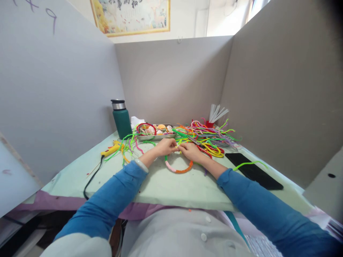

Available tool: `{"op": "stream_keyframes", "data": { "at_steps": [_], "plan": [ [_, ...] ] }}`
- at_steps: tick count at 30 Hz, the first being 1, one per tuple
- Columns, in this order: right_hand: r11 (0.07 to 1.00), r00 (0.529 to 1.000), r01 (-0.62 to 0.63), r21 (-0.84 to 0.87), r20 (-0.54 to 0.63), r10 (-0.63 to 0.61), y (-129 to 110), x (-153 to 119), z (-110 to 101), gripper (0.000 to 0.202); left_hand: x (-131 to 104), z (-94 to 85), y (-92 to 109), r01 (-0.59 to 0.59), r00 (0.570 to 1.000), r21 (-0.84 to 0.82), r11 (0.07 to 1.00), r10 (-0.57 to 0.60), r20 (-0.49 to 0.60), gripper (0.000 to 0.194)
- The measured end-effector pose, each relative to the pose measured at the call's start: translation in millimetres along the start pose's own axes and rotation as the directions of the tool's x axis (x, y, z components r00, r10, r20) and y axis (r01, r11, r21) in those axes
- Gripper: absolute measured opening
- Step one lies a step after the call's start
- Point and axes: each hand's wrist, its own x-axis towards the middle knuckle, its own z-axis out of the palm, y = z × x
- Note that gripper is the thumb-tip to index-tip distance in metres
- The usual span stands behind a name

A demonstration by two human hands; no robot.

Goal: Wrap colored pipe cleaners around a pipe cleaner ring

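A ring of fuzzy pipe cleaner [183, 171], banded in green, pink and orange, hangs or lies just in front of my hands. My left hand [166, 147] pinches its upper part near a yellow section. Close beside it, my right hand [189, 150] has its fingers closed on the same yellow part, fingertips almost touching the left ones. The exact grip is partly hidden by the fingers. Behind the hands, loose pipe cleaners [211, 139] of many colours lie in a heap, with scissors [195, 141] resting on them.
A metal tray [158, 136] of shells and small pieces stands at the back, beside a green bottle [122, 121]. A yellow glue gun [112, 149] with a black cord lies left. At right are a black phone [253, 171] and a red cup [209, 124] of glue sticks. Grey partitions enclose the table.
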Motion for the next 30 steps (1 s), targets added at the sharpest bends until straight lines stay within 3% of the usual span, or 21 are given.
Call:
{"op": "stream_keyframes", "data": {
  "at_steps": [4, 12, 24, 30],
  "plan": [
    [1.000, 1.000, -0.009, -0.001, -0.004, 0.009, 1.4, 0.3, -0.2, 0.029, 0.6, -0.9, 0.1, -0.033, 0.999, 0.008, 0.999, 0.033, -0.040, 0.029],
    [1.000, 1.000, -0.017, 0.009, 0.003, 0.017, 2.4, -0.3, -0.3, 0.030, 1.0, -2.9, 1.0, -0.004, 1.000, -0.039, 0.999, 0.004, 0.000, 0.028],
    [0.999, 0.998, 0.041, 0.020, 0.038, -0.042, -2.0, -4.6, -4.6, 0.031, 0.5, -6.5, 3.1, 0.123, 0.990, -0.185, 0.975, -0.108, 0.089, 0.032],
    [0.998, 0.998, 0.057, 0.007, 0.034, -0.058, -1.9, -5.4, -4.1, 0.033, -0.6, -6.3, 5.0, 0.169, 0.984, -0.256, 0.952, -0.146, 0.104, 0.025]
  ]
}}
